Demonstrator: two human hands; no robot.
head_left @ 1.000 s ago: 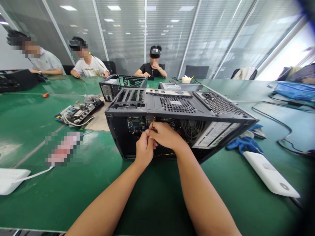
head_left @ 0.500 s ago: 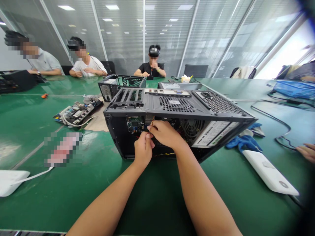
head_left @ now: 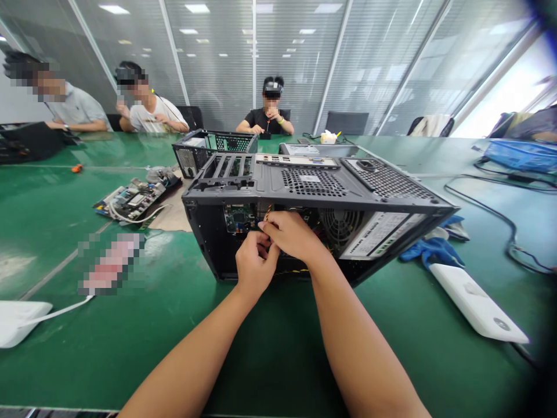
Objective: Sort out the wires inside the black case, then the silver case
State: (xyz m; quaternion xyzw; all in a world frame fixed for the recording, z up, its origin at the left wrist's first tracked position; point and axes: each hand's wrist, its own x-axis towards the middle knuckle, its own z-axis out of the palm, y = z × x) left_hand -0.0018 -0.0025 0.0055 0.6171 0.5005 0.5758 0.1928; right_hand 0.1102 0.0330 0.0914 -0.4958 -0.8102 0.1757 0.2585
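Observation:
A black computer case (head_left: 300, 194) lies on the green table with its open side facing me. Inside show a green circuit board (head_left: 237, 219) and a power supply with a fan (head_left: 342, 225) and a white label (head_left: 376, 235). My right hand (head_left: 290, 233) reaches into the opening, fingers pinched on a thin yellow-and-black twisted cable (head_left: 268, 210). Right beside its fingertips, my left hand (head_left: 256, 258) is closed with curled fingers. What the left fingertips hold is hidden between the hands.
A loose motherboard (head_left: 134, 200) lies on cardboard (head_left: 174, 217) at left, near a blurred phone (head_left: 113, 264) on a white cable. Blue gloves (head_left: 429, 249) and a white power bank (head_left: 476, 302) lie at right. Behind stands another open case (head_left: 215, 148). Three people sit across the table.
My left hand has turned slightly and its thumb has shifted right, under my right hand's fingers. My right hand stays nearly in place. A hand at the far right edge has left view.

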